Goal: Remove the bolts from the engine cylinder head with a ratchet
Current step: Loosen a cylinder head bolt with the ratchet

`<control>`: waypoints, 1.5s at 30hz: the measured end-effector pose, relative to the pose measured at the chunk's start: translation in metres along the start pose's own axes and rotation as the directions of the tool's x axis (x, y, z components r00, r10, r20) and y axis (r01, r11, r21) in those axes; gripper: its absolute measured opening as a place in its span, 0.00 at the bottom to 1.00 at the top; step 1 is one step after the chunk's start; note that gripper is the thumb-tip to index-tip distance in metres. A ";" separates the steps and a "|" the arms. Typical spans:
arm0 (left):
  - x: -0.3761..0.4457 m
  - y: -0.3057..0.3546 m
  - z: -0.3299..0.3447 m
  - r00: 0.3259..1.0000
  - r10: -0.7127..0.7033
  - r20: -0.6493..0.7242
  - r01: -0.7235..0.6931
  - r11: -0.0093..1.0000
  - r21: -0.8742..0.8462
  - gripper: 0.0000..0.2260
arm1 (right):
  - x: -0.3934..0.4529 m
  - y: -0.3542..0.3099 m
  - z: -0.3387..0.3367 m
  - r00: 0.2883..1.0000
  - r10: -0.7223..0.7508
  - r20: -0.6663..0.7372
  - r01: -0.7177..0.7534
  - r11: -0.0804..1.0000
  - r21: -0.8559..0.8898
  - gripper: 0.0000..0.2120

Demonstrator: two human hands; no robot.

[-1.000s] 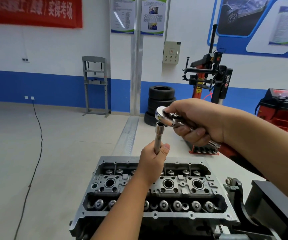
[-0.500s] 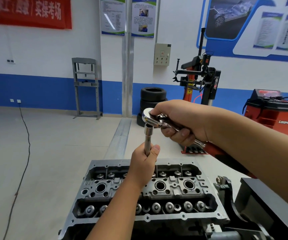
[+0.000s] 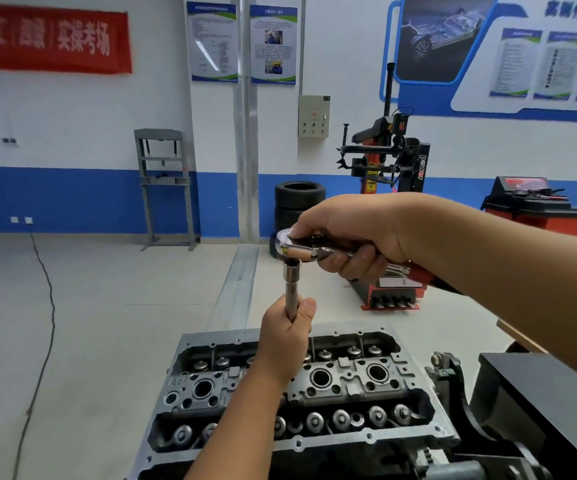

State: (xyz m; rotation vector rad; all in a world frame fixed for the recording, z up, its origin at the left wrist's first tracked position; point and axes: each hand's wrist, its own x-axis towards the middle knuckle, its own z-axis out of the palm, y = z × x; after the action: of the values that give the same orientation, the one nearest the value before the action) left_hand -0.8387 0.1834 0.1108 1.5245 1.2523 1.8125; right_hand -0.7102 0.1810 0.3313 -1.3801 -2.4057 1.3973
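A grey engine cylinder head point(image 3: 332, 382) lies low in the middle of the view, with valve springs and round bores showing. A chrome ratchet point(image 3: 288, 244) with a long upright socket extension point(image 3: 291, 289) stands over its far side. My right hand point(image 3: 356, 233) grips the ratchet handle close to the head of the tool. My left hand point(image 3: 288, 337) is wrapped round the lower part of the extension, just above the cylinder head. The extension's lower end and any bolt beneath it are hidden by my left hand.
A black engine stand bracket point(image 3: 453, 386) and a dark box point(image 3: 539, 403) sit right of the cylinder head. Behind are stacked tyres point(image 3: 299, 199), a red tyre changer point(image 3: 387, 168), a red machine point(image 3: 536, 206) at far right, a grey press frame point(image 3: 164, 185) and a floor cable point(image 3: 49, 299).
The camera view shifted a little, so the scene slid left and down in the frame. Both hands keep the same hold on the ratchet and extension; the handle angle looks nearly unchanged.
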 end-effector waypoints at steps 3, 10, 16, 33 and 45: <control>-0.001 0.004 0.001 1.000 -0.009 0.014 0.008 0.999 0.031 0.16 | -0.002 0.000 -0.005 0.999 0.020 0.037 -0.021 1.000 0.022 0.22; -0.003 0.005 0.002 0.997 0.054 -0.056 -0.046 0.989 0.140 0.16 | -0.005 0.002 0.007 0.996 -0.024 -0.083 0.022 1.000 -0.015 0.25; -0.002 0.003 0.005 0.995 0.056 -0.079 -0.043 0.986 0.161 0.17 | -0.009 0.005 0.022 0.985 -0.036 -0.166 0.054 0.993 0.102 0.18; 0.000 0.001 0.007 0.985 0.088 -0.151 -0.055 0.976 0.209 0.18 | 0.002 0.009 0.026 0.989 0.001 -0.147 0.053 0.929 0.367 0.18; -0.004 0.006 0.001 0.998 0.049 -0.039 -0.044 0.991 0.128 0.17 | -0.004 0.006 -0.006 0.998 -0.035 0.048 0.039 0.996 -0.079 0.29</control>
State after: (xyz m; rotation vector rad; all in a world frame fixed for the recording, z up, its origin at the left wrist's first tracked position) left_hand -0.8352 0.1779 0.1142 1.6036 1.3871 1.8339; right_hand -0.7015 0.1831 0.3323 -1.3269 -2.5295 1.3535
